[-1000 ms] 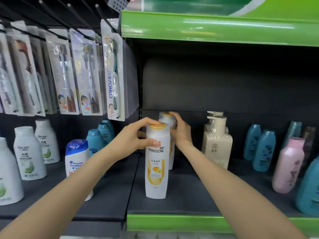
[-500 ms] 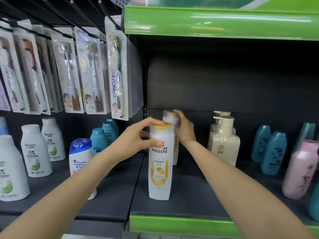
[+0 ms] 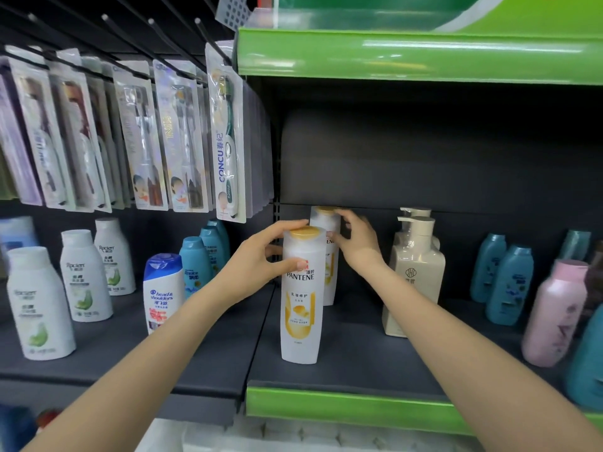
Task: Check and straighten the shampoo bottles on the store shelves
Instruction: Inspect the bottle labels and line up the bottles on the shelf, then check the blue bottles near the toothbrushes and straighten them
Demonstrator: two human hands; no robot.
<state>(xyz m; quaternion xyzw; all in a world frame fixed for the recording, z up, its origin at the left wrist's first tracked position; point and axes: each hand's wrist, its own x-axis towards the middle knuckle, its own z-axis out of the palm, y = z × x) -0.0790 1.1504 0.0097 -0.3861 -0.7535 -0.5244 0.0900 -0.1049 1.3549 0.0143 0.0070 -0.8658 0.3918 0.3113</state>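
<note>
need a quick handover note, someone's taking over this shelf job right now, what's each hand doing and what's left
Left hand: grips the front Pantene bottle near its yellow cap, thumb on the label.
Right hand: fingers curled round the top of the rear Pantene bottle directly behind it.
Both bottles stand upright on the dark shelf with the green edge, front label facing out.
Done: the front bottle looks straight.
Left: line up the rear bottle, let go, then check the cream pump bottles and the blue bottles to the right.
</note>
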